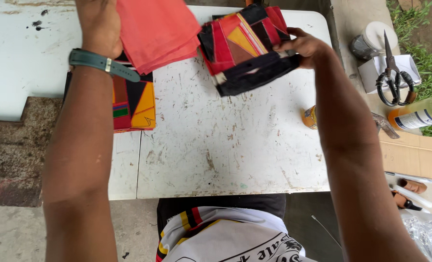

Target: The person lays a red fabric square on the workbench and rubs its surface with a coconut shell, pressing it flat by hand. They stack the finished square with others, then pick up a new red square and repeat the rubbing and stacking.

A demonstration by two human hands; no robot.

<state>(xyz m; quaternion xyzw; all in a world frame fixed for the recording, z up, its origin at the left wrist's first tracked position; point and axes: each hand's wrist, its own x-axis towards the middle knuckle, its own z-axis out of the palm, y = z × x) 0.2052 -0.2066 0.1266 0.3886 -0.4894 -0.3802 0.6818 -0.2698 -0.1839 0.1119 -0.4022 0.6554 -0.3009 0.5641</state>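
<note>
View from the head camera, looking down over a scuffed white surface (225, 145). The left hand (99, 24) is raised over the far edge and grasps a stack of coral-red cloth sheets (158, 31), which fan out to the right of it; a teal wristband (102, 63) circles the wrist. The right hand (305, 46) is clenched on the right end of a patchwork fabric piece (245, 46) in red, black and orange with a dark underside, held clear of the surface and tilted, its long axis running from lower left to upper right. The patchwork piece lies directly left of the right hand and just right of the coral sheets, the two almost meeting at the sheets' right corner; it is the right hand that carries it, the left being nearer the sheets. Below the left forearm a second patchwork panel (133, 104) lies flat. Off the surface to the right: scissors (394, 80) on a small white box (390, 68), a yellowish bottle (419, 114), flat cardboard (412, 155)
</note>
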